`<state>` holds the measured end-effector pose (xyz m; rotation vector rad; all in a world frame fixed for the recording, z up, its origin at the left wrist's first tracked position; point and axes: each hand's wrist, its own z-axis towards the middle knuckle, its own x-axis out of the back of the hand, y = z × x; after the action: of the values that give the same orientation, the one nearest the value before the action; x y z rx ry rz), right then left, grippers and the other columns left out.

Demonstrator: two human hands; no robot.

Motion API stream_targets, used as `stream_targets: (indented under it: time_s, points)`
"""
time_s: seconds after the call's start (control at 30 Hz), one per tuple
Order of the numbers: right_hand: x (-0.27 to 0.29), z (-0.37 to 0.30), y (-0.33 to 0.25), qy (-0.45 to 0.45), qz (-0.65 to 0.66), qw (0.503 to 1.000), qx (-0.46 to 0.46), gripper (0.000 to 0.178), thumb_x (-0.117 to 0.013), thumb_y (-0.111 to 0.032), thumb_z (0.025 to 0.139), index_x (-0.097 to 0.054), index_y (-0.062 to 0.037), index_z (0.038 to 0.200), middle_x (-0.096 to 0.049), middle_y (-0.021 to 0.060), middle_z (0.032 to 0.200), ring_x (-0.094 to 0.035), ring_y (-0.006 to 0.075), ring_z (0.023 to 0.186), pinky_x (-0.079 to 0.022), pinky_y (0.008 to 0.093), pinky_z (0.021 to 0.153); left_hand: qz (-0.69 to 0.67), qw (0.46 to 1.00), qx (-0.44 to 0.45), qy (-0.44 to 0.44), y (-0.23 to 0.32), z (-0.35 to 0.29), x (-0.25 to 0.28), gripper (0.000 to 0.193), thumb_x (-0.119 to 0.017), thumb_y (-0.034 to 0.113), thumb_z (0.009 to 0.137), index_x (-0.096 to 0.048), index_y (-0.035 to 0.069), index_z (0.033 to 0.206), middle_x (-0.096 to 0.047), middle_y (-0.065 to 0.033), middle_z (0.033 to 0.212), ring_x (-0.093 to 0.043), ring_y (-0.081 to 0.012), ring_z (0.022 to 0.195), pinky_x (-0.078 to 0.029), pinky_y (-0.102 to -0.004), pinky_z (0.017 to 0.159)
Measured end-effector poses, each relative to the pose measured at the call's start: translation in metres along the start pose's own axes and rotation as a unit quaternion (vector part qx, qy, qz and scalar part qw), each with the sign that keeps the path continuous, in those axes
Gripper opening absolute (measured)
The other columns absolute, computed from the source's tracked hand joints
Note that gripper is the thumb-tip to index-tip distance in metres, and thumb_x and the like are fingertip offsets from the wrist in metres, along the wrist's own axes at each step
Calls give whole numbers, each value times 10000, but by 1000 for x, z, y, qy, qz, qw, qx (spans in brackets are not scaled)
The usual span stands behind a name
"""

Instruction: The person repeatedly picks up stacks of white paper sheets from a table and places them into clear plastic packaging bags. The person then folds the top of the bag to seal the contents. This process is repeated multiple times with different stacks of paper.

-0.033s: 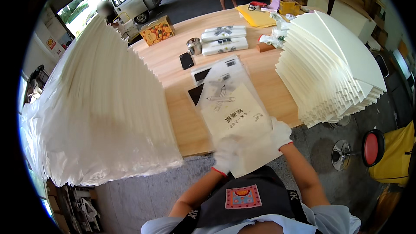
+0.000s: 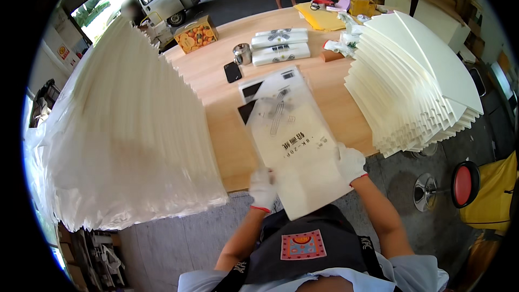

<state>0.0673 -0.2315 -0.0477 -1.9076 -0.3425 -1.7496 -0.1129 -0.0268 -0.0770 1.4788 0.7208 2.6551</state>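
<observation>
A clear printed plastic bag (image 2: 278,116) lies aslant over the table's front edge. Inside it is a pad of cream paper sheets (image 2: 311,184), its near end jutting out toward me. My left hand (image 2: 262,188), in a white glove with a red cuff, grips the left edge of bag and paper. On the opposite edge my right hand (image 2: 351,163), gloved the same way, is closed around the side. Both thumbs are hard to make out against the pale paper. Under the far end of the bag lie more flat clear bags (image 2: 289,78) with black patches.
Tall fanned paper stacks flank me, one plastic-wrapped (image 2: 130,146) on the left, another (image 2: 411,92) on the right. Farther back are a phone (image 2: 233,72), a metal cup (image 2: 242,54), bag rolls (image 2: 281,54) and a fruit-printed box (image 2: 196,34). A stool (image 2: 465,184) stands right.
My left hand has moved from the bag's near end out to its left edge. The near end of the bag has swung slightly right; my right hand has barely shifted.
</observation>
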Motion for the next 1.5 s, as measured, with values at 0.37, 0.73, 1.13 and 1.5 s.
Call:
stream_targets:
  time_s: [0.37, 0.73, 1.13, 1.5]
  points:
    - [68, -129, -22, -63, -37, 987, 145, 220, -474, -272, 863, -539, -83, 772, -598, 88, 566, -588, 261, 446, -448, 417, 417, -436, 817, 376, -26, 15, -85, 103, 149, -655, 107, 847, -525, 51, 800, -527, 29, 700, -452, -41, 625, -386, -212, 553]
    - [60, -92, -10, -8, -79, 971, 224, 188, -499, -242, 805, -591, -100, 723, -601, 104, 587, -605, 292, 508, -445, 427, 421, -389, 862, 325, 10, 6, -40, 73, 157, -642, 99, 774, -492, 55, 771, -489, -86, 640, -478, -173, 565, -423, -310, 550]
    - [-57, -71, 41, -182, 395, 886, -160, 396, -440, -385, 930, -617, -32, 928, -651, 122, 861, -603, 266, 712, -470, 409, 676, -465, 669, 564, -135, -72, -96, 9, 369, -572, 327, 897, -581, 36, 1124, -629, -52, 847, -595, -172, 810, -491, -311, 698]
    - [20, -24, -96, -264, 844, 467, -29, 415, -448, -321, 967, -459, -65, 1294, -564, 58, 1198, -552, 174, 1066, -438, 336, 959, -69, 985, -96, -129, 120, 125, 282, 141, -579, 223, 881, -586, 82, 882, -583, -119, 750, -601, -290, 651, -471, -356, 581]
